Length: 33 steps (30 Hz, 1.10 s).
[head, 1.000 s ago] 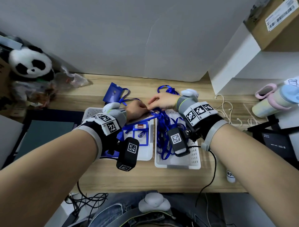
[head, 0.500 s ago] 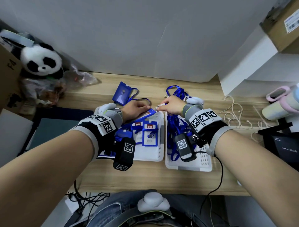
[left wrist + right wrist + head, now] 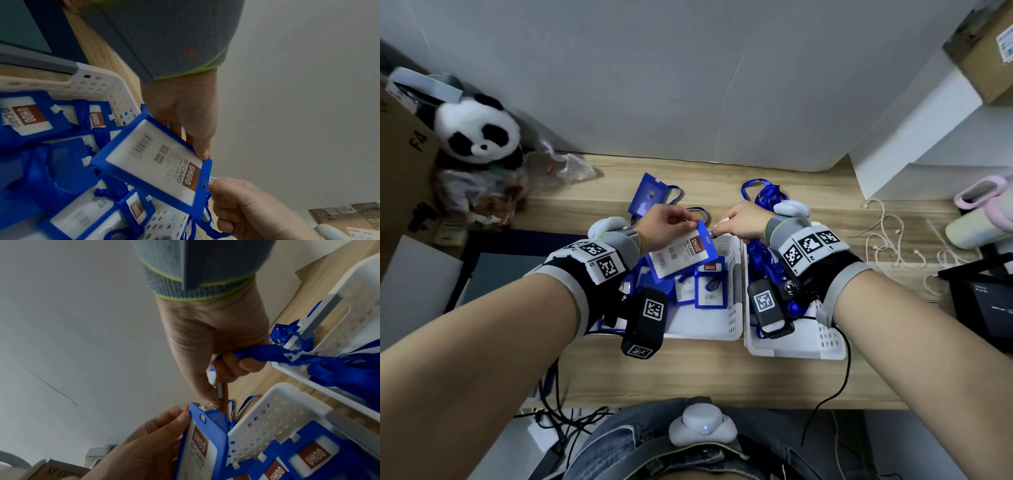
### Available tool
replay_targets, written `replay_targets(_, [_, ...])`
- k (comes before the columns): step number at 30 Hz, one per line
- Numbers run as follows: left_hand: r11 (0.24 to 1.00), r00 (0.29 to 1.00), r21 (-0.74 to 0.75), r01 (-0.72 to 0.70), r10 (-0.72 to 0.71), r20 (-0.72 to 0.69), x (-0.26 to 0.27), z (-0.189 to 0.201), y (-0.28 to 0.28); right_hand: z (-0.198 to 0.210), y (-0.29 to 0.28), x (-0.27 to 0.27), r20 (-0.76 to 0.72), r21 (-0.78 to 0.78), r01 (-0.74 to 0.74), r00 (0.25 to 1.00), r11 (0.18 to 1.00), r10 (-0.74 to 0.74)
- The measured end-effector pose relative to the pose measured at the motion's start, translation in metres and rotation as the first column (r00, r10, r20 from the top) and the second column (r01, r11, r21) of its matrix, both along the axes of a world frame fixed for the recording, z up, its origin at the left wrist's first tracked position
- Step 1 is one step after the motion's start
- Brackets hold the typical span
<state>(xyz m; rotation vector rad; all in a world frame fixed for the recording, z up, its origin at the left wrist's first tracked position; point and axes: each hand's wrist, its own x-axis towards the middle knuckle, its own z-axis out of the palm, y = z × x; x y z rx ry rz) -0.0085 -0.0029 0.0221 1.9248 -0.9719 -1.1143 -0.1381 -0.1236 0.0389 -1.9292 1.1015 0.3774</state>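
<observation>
Both hands have lifted since a second ago. The left hand (image 3: 664, 229) grips the blue plastic ID card holder (image 3: 681, 253), tilted above the left white perforated plastic basket (image 3: 734, 301) of spare blue card holders (image 3: 709, 291). The right hand (image 3: 743, 222) pinches a blue ribbon lanyard's white clip (image 3: 211, 378) at the holder's slotted top edge. The right white basket (image 3: 822, 342) holds tangled blue lanyards (image 3: 756, 253). A panda plush (image 3: 479, 135) sits far left on the wooden desk (image 3: 688, 373).

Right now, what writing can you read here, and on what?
"UHOO" and "ID CARD": held badge.
"UHOO": badges in the tray.
"FA": cardboard box, left.
"SF EXPRES", cut off: carton.
Too blurred: badge small print, shipping label.
</observation>
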Motion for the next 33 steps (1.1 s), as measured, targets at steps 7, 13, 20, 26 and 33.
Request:
replay_targets(7, [0.999, 1.000, -0.045, -0.021, 0.020, -0.015, 0.000, -0.002, 0.002, -0.002, 0.007, 0.000, -0.023, 0.023, 0.005, 1.000, 1.000, -0.004])
replay_targets(13, [0.998, 0.999, -0.052, -0.029, 0.030, 0.022, 0.004, -0.005, 0.007, -0.004, 0.009, -0.002, -0.011, 0.062, 0.046, 0.999, 0.997, -0.045])
replay_targets(20, [0.999, 0.999, -0.035, -0.035, 0.034, -0.023, 0.003, -0.005, 0.009, -0.005, 0.009, -0.005, 0.007, 0.220, 0.067, 0.998, 0.973, -0.070])
replay_targets(26, [0.999, 1.000, -0.030, -0.017, 0.017, -0.007, 0.002, -0.005, 0.010, -0.006, 0.012, -0.009, 0.070, 0.339, 0.079, 0.992, 0.937, -0.109])
replay_targets(33, [0.998, 0.997, -0.038, -0.057, 0.059, 0.044, 0.002, -0.007, 0.010, -0.006, 0.017, -0.008, 0.164, 0.466, 0.074, 0.972, 0.882, -0.168])
